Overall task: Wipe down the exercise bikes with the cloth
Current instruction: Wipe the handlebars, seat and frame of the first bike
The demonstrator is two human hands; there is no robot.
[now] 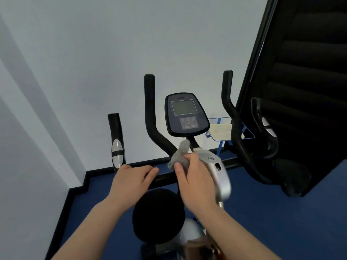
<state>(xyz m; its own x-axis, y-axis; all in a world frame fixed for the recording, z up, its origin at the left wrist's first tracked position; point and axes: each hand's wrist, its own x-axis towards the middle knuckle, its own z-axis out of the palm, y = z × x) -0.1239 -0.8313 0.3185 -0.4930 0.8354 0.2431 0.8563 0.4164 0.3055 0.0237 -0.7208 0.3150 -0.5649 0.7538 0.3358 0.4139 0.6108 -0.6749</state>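
Grey and bunched, one cloth (pixel 179 155) sits in the right hand (pixel 195 182), whose thumb and fingers (pixel 189 157) pinch it against the silver stem housing (pixel 218 173) of the exercise bike (pixel 187 113), just below the console. A loose tail of the cloth sticks up toward the console's neck. The left hand (pixel 131 180) lies on the black crossbar of the handlebars, its fingers curled loosely over the bar; whether they truly clasp it cannot be told.

One bike stands fully in view. Its console carries a single blank grey screen with a small panel of buttons beneath. Four black handlebar uprights rise around it: two tall curved ones, left handlebar (pixel 150 109) and right handlebar (pixel 228 102), and two shorter outer grips (pixel 117 141), each with a silver sensor plate. One round black saddle (pixel 158 215) sits between the two forearms.

Behind the right handlebar stands a small blue-framed stand (pixel 220 128) holding something pale and flat. A large black padded panel (pixel 300 72) leans along the right edge, and what machine it belongs to cannot be told. The floor (pixel 262 212) is dark blue, edged by a black skirting (pixel 78 194) that steps around a corner, and the walls (pixel 93 53) are plain pale grey-white.
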